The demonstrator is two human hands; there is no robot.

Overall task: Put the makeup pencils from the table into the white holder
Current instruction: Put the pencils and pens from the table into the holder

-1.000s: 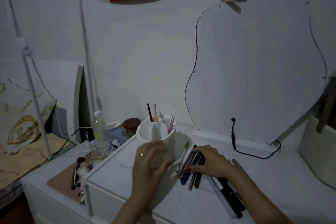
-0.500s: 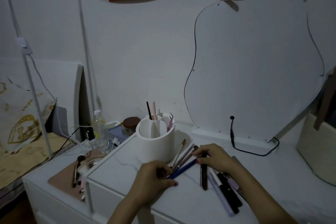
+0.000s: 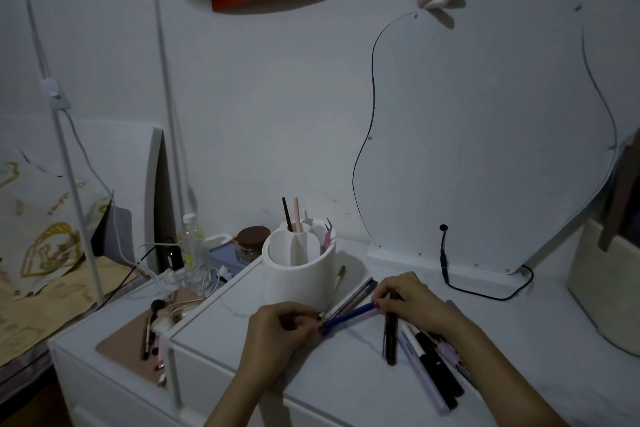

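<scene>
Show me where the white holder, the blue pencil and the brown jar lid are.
white holder (image 3: 304,282): head view, on its front wall.
blue pencil (image 3: 349,315): head view, mid-barrel, between the two hands.
brown jar lid (image 3: 253,235): head view, on the lid's top, left of the holder.

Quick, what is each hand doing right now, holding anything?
Left hand: closed, pinching the lower end of the blue pencil.
Right hand: fingers closed on the same blue pencil's upper end.
</scene>
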